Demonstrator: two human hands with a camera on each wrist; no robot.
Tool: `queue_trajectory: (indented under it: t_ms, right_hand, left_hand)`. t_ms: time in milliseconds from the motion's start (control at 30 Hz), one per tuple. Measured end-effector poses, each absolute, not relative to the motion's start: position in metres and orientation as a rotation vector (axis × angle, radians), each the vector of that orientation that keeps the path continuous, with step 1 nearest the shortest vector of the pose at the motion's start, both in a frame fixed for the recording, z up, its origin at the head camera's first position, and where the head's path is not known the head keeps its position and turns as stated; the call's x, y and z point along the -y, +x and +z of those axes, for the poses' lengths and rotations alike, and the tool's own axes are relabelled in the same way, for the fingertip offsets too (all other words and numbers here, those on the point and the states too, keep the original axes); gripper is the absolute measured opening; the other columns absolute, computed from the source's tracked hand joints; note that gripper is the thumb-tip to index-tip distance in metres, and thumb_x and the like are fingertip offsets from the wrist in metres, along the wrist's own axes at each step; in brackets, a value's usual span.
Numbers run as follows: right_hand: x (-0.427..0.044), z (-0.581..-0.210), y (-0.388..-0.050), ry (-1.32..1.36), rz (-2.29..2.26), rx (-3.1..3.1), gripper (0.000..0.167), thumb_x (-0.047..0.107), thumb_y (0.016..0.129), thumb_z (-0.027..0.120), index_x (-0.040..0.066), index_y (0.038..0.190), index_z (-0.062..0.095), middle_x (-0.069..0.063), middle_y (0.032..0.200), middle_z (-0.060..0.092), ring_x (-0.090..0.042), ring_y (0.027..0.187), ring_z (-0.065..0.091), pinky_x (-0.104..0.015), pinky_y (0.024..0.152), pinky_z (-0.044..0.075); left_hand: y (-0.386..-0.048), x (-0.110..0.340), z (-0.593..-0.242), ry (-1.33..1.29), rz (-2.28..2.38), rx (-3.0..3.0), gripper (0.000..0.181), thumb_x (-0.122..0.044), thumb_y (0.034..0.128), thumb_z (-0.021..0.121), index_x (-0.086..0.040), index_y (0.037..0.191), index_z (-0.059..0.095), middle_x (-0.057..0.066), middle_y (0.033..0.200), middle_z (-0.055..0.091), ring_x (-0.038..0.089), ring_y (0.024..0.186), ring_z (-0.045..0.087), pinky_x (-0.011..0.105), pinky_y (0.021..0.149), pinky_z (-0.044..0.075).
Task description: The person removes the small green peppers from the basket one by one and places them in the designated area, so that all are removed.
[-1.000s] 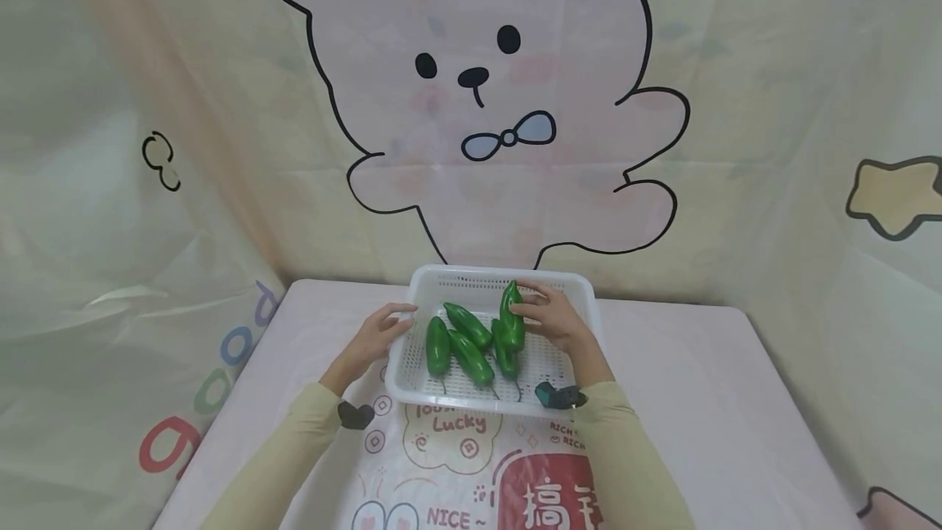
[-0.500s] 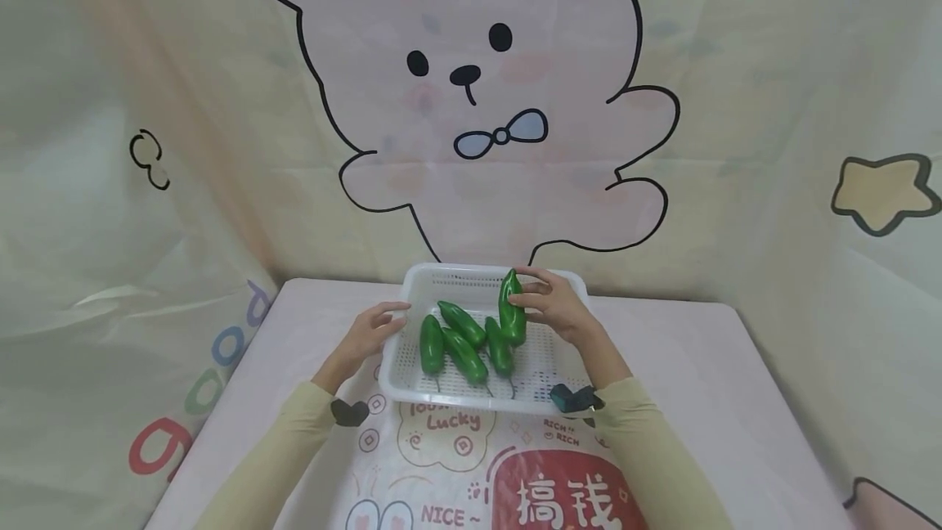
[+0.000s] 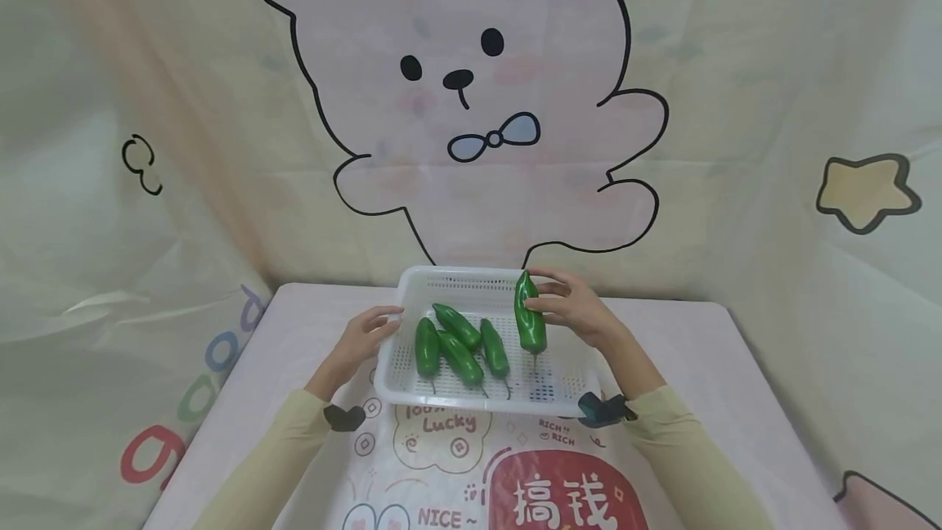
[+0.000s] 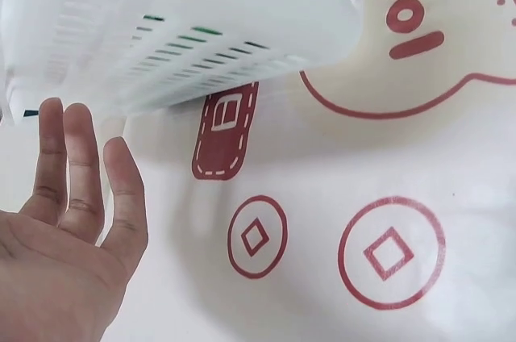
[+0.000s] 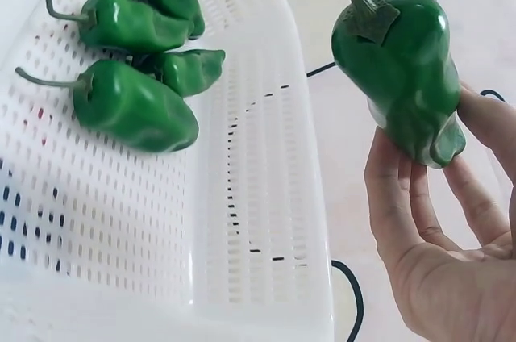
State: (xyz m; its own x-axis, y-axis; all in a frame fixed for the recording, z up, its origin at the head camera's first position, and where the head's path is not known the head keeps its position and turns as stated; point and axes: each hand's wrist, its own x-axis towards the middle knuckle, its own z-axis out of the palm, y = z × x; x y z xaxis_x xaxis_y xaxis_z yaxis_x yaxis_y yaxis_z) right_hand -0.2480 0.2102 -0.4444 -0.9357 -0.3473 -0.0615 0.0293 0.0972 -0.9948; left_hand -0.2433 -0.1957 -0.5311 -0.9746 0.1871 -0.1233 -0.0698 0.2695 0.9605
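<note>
Pepper (image 3: 530,325), glossy green, long and tapered with a thin stem, is held over the right-hand part of a rectangular white plastic basket (image 5: 266,197) with perforated sides and floor; its stem end is turned toward the person and its tip away, and how high it is raised cannot be told exactly. It is gripped along its tip half between the thumb and curved fingers of the bare right hand (image 3: 581,313), seemingly so that the stem end is left free. Four more glossy green peppers (image 3: 427,348) are grouped on the left and middle of the basket floor, touching or just beside one another, and appear to be kept together only by the sides around them. At the left side of the basket, the bare left hand (image 3: 361,342) is held with its fingers loosely extended and slightly spread; the rim seems to be touched by the fingertips, probably so that the basket is steadied, and nothing is grasped. The basket is set toward the back of a table with a white cover (image 3: 684,399), printed in red beneath and before it. Behind, a pale sheet (image 3: 471,203) is hung, outlined with a large pink cartoon bear.
</note>
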Motion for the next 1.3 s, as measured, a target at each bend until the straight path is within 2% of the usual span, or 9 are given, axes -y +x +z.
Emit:
queue_trajectory:
  t_ms: [233,433,633,1000,1300]
  right_hand:
    - [-0.227,-0.44,-0.242,-0.313,-1.892,-2.139,0.067,0.01,0.09,0.08,0.011,0.149,0.049,-0.023,0.135,0.054,-0.036,0.118,0.059,-0.045,0.093,0.057]
    - [-0.249,-0.441,-0.24,-0.327,-1.857,-2.207,0.068,0.013,0.091,0.079,0.01,0.151,0.047,-0.024,0.136,0.052,-0.038,0.119,0.057,-0.044,0.093,0.057]
    - [-0.271,-0.443,-0.238,-0.301,-1.854,-2.25,0.068,0.012,0.092,0.078,0.007,0.152,0.046,-0.026,0.137,0.049,-0.039,0.121,0.053,-0.042,0.094,0.056]
    - [-0.309,-0.444,-0.233,-0.259,-1.926,-2.258,0.065,0.008,0.096,0.073,0.003,0.153,0.041,-0.028,0.135,0.047,-0.021,0.109,0.064,-0.033,0.09,0.058]
    - [-0.341,-0.45,-0.232,-0.189,-1.985,-2.241,0.065,0.005,0.098,0.069,0.005,0.155,0.039,-0.019,0.133,0.049,-0.015,0.108,0.064,-0.028,0.088,0.058]
  left_hand:
    - [-0.244,0.2,-0.534,0.13,1.752,-2.334,0.051,-0.037,0.099,0.068,-0.014,0.143,0.057,0.021,0.155,0.04,0.047,0.139,0.038,0.057,0.1,0.05]
    - [-0.246,0.199,-0.535,0.122,1.722,-2.37,0.049,-0.035,0.0993,0.068,-0.014,0.142,0.058,0.022,0.151,0.045,0.046,0.132,0.048,0.055,0.097,0.053]
    - [-0.247,0.2,-0.535,0.152,1.703,-2.372,0.049,-0.035,0.1004,0.067,-0.012,0.142,0.056,0.023,0.14,0.053,0.043,0.122,0.057,0.052,0.093,0.056]
    - [-0.25,0.203,-0.536,0.17,1.689,-2.362,0.05,-0.036,0.1,0.068,-0.013,0.143,0.056,0.023,0.145,0.049,0.047,0.131,0.049,0.053,0.093,0.056]
    - [-0.25,0.203,-0.536,0.158,1.702,-2.353,0.049,-0.036,0.0987,0.069,-0.015,0.141,0.058,0.021,0.143,0.053,0.044,0.128,0.053,0.052,0.093,0.056]
